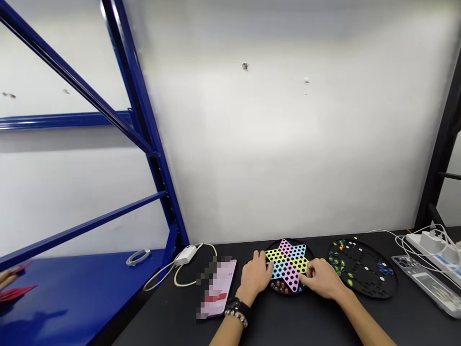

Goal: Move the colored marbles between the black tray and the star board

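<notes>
A Chinese checkers board [287,265] with a pink, yellow and blue star full of black holes sits on a round black tray [310,250]. At its left edge is my left hand [255,274], thumb and fingers closed on the rim. My right hand [320,278] has curled fingers and a thumb against the star's lower right edge. Reddish marbles [280,287] show in the tray below the star. Fingertip contact is partly hidden on both sides. To the right lies a second round black tray [374,283] with marbles in green-yellow [336,262] and blue [385,269].
A pink-screened phone [220,288] lies left of my left hand, near a white charger [186,255] with its cable. At right are another phone [437,290] and a white power strip [437,250] with cables. Blue shelving [154,144] and a white wall [288,144] bound the black table.
</notes>
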`<state>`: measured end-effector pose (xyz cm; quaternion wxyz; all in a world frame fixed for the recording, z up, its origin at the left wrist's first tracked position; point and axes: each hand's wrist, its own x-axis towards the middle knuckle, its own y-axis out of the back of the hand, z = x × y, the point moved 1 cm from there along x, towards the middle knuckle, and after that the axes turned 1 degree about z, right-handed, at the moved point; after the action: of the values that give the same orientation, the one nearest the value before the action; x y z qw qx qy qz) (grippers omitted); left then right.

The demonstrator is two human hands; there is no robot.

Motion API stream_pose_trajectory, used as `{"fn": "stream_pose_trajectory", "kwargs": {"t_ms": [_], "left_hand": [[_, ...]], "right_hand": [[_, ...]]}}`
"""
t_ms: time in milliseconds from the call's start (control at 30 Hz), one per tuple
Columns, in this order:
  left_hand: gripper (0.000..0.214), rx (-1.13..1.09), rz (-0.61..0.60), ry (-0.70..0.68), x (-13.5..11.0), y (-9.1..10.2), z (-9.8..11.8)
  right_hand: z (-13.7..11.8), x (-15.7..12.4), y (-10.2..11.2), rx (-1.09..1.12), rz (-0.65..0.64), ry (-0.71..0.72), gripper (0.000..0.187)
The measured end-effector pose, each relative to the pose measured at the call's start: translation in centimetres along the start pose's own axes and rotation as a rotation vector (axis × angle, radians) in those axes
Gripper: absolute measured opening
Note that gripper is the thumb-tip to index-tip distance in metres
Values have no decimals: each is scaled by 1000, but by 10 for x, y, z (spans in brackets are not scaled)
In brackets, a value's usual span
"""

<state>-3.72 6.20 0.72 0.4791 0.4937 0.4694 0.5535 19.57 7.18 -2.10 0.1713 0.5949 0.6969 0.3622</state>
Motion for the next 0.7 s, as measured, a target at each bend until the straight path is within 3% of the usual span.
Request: {"fn": "stream_pose_trajectory", "kwargs": {"t_ms": [167,400,700], "left_hand": [[37,42,-22,-7,5,-5,5],[42,55,-41,-51,5,-4,6],[38,28,18,31,3,1,4]], "right_hand": [[1,2,-1,152,-3,-15,38],[-3,0,2,90,20,-27,41],[-5,1,4,37,40,-62,39]]}}
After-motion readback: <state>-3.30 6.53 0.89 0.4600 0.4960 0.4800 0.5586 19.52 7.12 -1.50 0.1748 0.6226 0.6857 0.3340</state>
